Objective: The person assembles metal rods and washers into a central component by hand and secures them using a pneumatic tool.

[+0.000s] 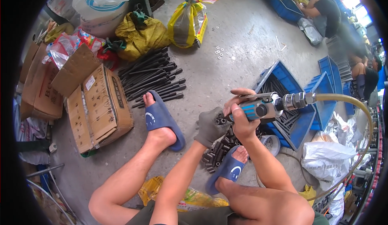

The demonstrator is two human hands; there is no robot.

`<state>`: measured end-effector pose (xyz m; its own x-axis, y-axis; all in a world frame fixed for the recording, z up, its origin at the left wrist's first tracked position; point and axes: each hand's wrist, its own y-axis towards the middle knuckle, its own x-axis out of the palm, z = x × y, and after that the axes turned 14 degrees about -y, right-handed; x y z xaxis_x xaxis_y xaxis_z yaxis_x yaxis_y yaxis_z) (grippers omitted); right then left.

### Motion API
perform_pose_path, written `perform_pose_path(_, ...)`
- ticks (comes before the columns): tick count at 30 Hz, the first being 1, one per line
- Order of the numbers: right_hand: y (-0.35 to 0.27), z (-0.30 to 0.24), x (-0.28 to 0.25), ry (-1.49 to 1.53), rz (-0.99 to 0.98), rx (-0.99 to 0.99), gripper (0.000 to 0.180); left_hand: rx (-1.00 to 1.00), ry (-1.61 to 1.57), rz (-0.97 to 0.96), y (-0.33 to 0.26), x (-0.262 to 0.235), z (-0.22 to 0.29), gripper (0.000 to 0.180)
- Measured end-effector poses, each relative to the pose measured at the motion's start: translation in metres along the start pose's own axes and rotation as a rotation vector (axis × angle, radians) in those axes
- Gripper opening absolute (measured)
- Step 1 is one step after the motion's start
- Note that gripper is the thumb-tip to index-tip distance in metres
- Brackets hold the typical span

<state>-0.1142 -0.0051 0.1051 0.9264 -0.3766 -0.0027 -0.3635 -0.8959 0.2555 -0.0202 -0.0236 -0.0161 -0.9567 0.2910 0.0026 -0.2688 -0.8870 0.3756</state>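
Observation:
My left hand (208,128), in a grey glove, is closed around a few short dark metal sleeves (220,119). Bare, my right hand (243,124) grips a silver and blue air-powered tool (254,109), its front end close to the sleeves in the glove. The tool's working tip is hidden between the hands. A yellowish air hose (343,97) runs from its rear coupling off to the right. Below both hands, a heap of short dark sleeves (216,154) lies on the floor between my slippered feet. A small white tub (271,143) with small parts stands beside it.
Long black rods (151,77) lie stacked beyond my left foot, beside a cardboard box (99,103). Blue bins (309,130) holding dark rods stand to the right, near white sacks (327,156). Several pale washers (219,52) are scattered ahead. Two other people sit at the far right.

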Motion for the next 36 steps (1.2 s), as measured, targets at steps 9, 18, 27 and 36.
perform_pose_path(9, -0.015, -0.013, -0.021, 0.037, 0.015, -0.012, 0.039, -0.051, 0.054, -0.018, -0.003, -0.004, 0.018, 0.030)
perform_pose_path(18, -0.018, -0.003, -0.018, 0.142, 0.094, 0.057, 0.029, -0.060, 0.057, -0.080, 0.001, -0.003, 0.015, 0.030)
perform_pose_path(27, -0.019, 0.007, -0.023, 0.152, 0.152, 0.085, 0.033, -0.006, 0.071, -0.092, 0.001, 0.004, 0.008, 0.032)
perform_pose_path(36, -0.014, -0.009, -0.028, 0.088, 0.139, -0.021, 0.046, -0.037, 0.024, -0.144, 0.003, 0.001, 0.010, 0.028)
